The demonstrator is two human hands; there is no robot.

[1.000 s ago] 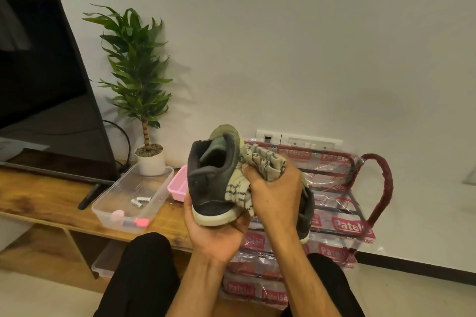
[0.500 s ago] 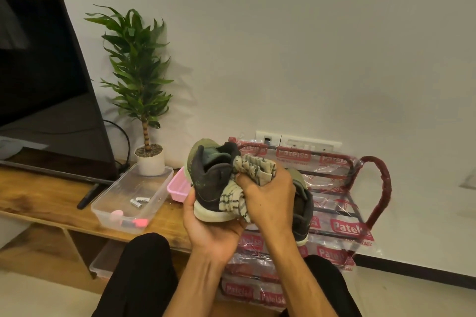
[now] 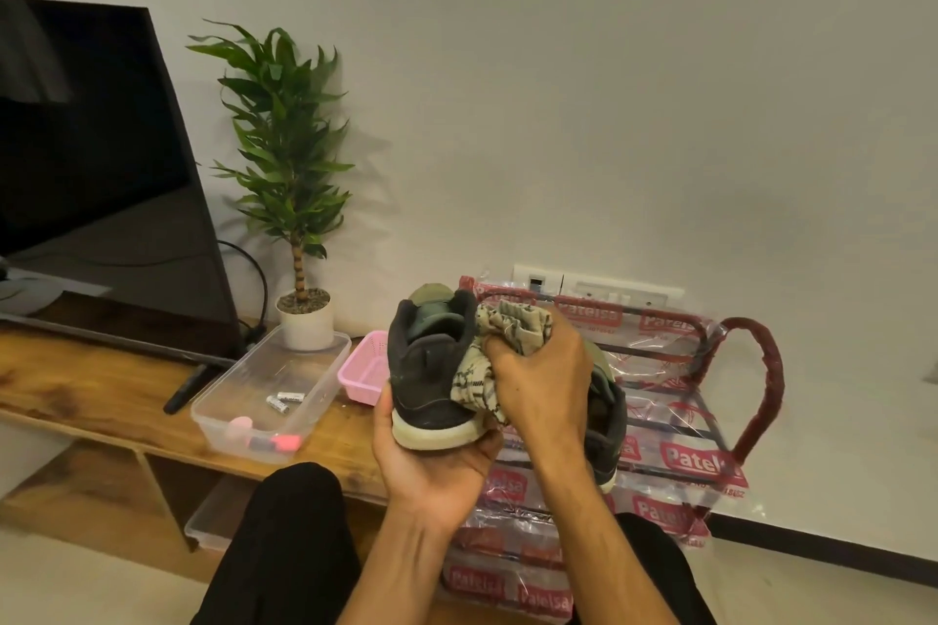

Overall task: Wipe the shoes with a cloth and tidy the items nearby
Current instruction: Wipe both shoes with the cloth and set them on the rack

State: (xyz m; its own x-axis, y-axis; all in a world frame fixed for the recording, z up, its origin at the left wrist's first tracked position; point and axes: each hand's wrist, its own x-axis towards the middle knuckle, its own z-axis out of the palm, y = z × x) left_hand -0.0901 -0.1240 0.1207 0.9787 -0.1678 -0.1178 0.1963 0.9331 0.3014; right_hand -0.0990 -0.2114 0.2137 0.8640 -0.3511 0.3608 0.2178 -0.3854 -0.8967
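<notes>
Where a wooden bench (image 3: 101, 386) runs along the white wall, a television (image 3: 91, 157) and potted plant (image 3: 299, 198) are seen | shoe (image 3: 431, 371) is gripped under the heel by the left hand (image 3: 436, 467) | cloth (image 3: 517, 325) is bunched in the right hand (image 3: 543, 386), pressed to the shoe's side, before a plastic-wrapped rack (image 3: 751, 386) | clear tub (image 3: 223, 426): batteries (image 3: 285, 400), pink items (image 3: 276, 443) | pink basket (image 3: 368, 371): contents not seen

Dark shoe (image 3: 426, 371), white sole, heel twd cam; beige patterned cloth (image 3: 477, 386) on side

dim warm light | soft plant (image 3: 284, 142) shadow | wide-angle edge bending
</notes>
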